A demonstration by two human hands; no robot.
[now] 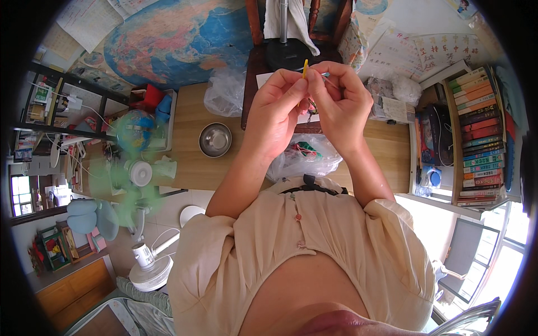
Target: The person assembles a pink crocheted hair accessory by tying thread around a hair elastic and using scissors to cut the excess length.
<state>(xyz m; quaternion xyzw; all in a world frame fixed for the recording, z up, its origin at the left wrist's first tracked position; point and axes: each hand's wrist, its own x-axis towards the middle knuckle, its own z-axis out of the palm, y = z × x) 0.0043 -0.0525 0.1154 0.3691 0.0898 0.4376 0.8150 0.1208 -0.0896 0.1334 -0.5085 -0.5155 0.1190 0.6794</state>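
A thin yellow strip (pixel 305 68) stands up between my fingertips, above the middle of the table. My left hand (pixel 276 109) is closed in a pinch at the strip's lower part. Against the strip's other side presses my right hand (pixel 343 106), its thumb and forefinger also pinched. A small dark tangled piece (pixel 312 106) shows between the two palms; its kind is hard to make out. Below my wrists lies a clear plastic bag (pixel 288 165) with red and green cord-like stuff (pixel 305 149) in it.
A metal bowl (pixel 215 140) sits on the wooden table (pixel 188 120) to the left, near another clear bag (pixel 226 92). A dark wooden chair (pixel 255 61) stands ahead. Green fan blades (pixel 120 173) are at left, and a bookshelf (pixel 479 140) is at right.
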